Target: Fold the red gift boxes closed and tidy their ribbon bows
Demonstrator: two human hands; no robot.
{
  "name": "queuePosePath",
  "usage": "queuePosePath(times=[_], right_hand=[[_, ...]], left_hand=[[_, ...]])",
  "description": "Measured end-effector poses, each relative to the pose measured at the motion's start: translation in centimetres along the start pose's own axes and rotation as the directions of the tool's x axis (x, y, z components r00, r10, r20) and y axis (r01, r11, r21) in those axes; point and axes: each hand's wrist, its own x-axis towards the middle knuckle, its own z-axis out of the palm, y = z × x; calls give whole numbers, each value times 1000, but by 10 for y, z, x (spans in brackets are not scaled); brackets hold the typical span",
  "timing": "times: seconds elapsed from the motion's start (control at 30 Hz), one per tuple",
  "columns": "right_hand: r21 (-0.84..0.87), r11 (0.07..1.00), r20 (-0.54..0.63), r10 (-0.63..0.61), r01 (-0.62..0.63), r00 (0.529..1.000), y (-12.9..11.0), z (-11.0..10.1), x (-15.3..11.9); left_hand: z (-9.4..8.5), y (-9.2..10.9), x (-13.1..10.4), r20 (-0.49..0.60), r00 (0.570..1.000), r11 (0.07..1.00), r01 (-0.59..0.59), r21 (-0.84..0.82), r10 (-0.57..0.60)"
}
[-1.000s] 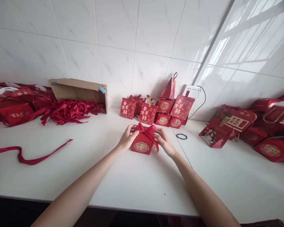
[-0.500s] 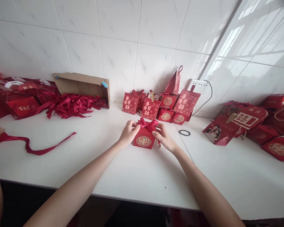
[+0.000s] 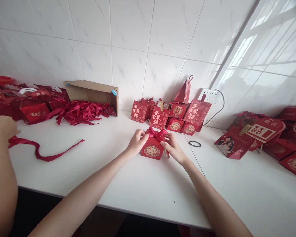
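A small red gift box [image 3: 153, 150] with a gold emblem stands on the white counter [image 3: 128, 184], a red ribbon bow [image 3: 157, 133] tied on its top. My left hand [image 3: 137, 141] pinches the bow's left loop. My right hand [image 3: 172, 148] pinches the bow's right side, fingers against the box's upper corner. Both hands are closed on the ribbon.
Several finished red boxes [image 3: 172, 113] are stacked against the tiled wall behind. A cardboard box [image 3: 93, 93] and a heap of red ribbons [image 3: 81, 112] lie left. Another person's arm [image 3: 1, 164] is at the left edge near a loose ribbon [image 3: 46, 149]. A black hair band [image 3: 195, 144] and red bags [image 3: 256, 135] lie right.
My hands closed in on the bow and tightened it. The view shifted left, and another person's arm came into view at the left edge.
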Motion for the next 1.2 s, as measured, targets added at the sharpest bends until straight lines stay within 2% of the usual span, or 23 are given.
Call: queuePosePath(times=[0.63, 0.87, 1.2], right_hand=[[-2, 1000, -21, 4, -4, 1000, 5, 1, 1], [-43, 997, -9, 66, -66, 998, 0, 2, -4], [-11, 1000, 6, 22, -22, 1000, 3, 4, 1]], left_hand=[[1, -1, -1, -18, 999, 999, -28, 31, 29], [1, 3, -4, -30, 1000, 1000, -7, 28, 8], [0, 1, -5, -23, 1000, 1000, 2, 7, -2]])
